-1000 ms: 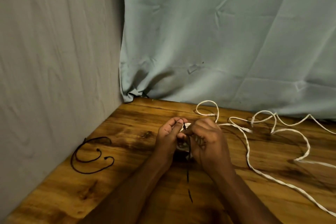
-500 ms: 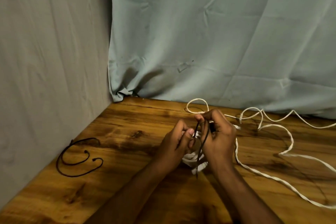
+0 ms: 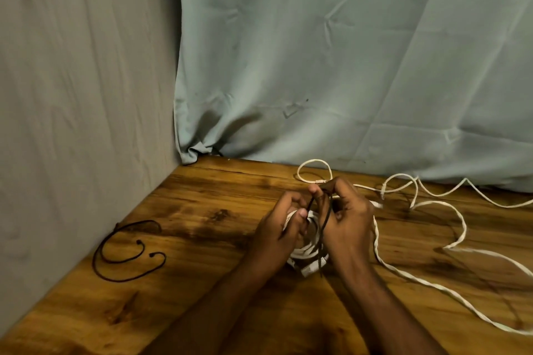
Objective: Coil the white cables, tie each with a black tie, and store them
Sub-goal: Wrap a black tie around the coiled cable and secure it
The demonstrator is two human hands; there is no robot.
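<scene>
Left hand [image 3: 284, 229] curls round a small white coiled cable [image 3: 305, 251], thumb pressed on top. Right hand [image 3: 344, 223] pinches a thin black tie [image 3: 324, 228], matte cord looped over the coil between both hands. Loose white cable [image 3: 458, 236], twisted and flat-looking, snakes right of the right hand across the glossy wooden table [image 3: 202, 239]. Spare black ties [image 3: 127, 253] curve left of the left hand.

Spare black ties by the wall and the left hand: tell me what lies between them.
Only bare wooden table lies between the spare black ties and the left hand in the head view.
</scene>
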